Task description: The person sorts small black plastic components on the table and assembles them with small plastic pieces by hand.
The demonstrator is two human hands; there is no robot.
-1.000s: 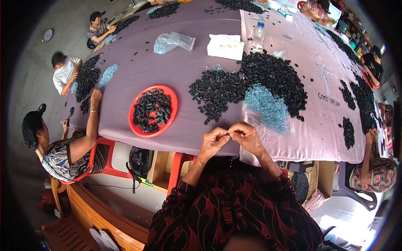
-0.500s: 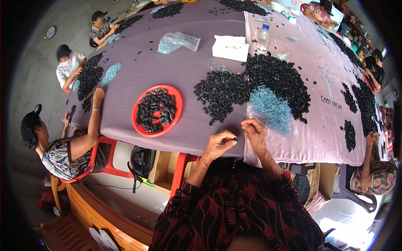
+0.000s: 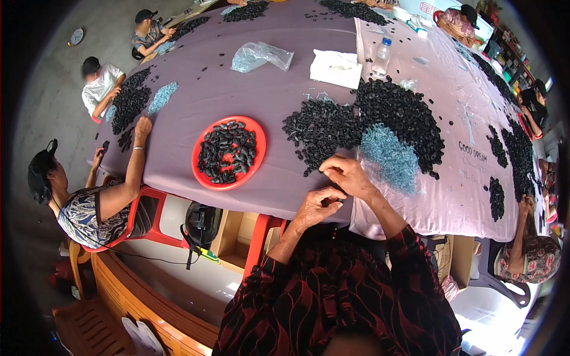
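My left hand (image 3: 317, 209) is closed in a pinch near the table's front edge, with a small black plastic piece (image 3: 341, 200) at its fingertips. Just above it, my right hand (image 3: 350, 177) reaches left over the cloth. Its fingers are bent together at the lower edge of a pile of black plastic pieces (image 3: 320, 127); what they hold, if anything, is hidden. Beside my right wrist lies a heap of small shiny bluish metal pieces (image 3: 389, 157). A larger heap of black pieces (image 3: 409, 113) spreads behind it.
Left of my hands sits a red plate (image 3: 261, 148) bearing black assembled-looking pieces. Farther back are a clear plastic bag (image 3: 261, 57), a white tissue pack (image 3: 335, 68) and a capped bottle (image 3: 382, 58). A co-worker (image 3: 89, 207) sits at the left; other people work around the table.
My right hand has moved left and forward to the black pile's lower edge. The left hand keeps its pinch, turned slightly. The whole view has shifted a little.
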